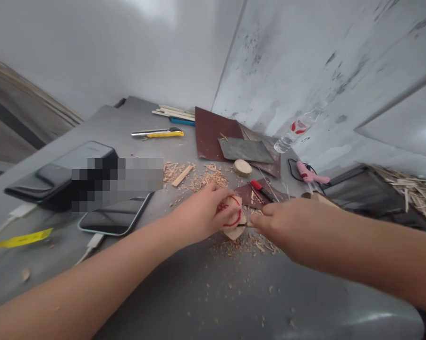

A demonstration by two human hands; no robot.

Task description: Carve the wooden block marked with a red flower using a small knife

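I am watching my left hand [202,213] curling firmly around a small wooden block [233,218] marked with red lines, its fingers spreading across the face to keep the piece braced. My right hand [291,227] is coming in from the opposite side, closing on a slim dark blade [246,225] whose handle I cannot make out, and its tip is meeting the block. Wood shavings [246,245] are lying just below both hands on the grey workbench [184,293]. Ahead of the hands, a red-handled tool [261,190] is resting on brown sandpaper [250,196] within easy reach, and a yellow utility knife [157,133] is lying farther off. Left of my left hand, a smartphone [114,217] is sitting clear of the shavings, connected to a white cable [92,244].
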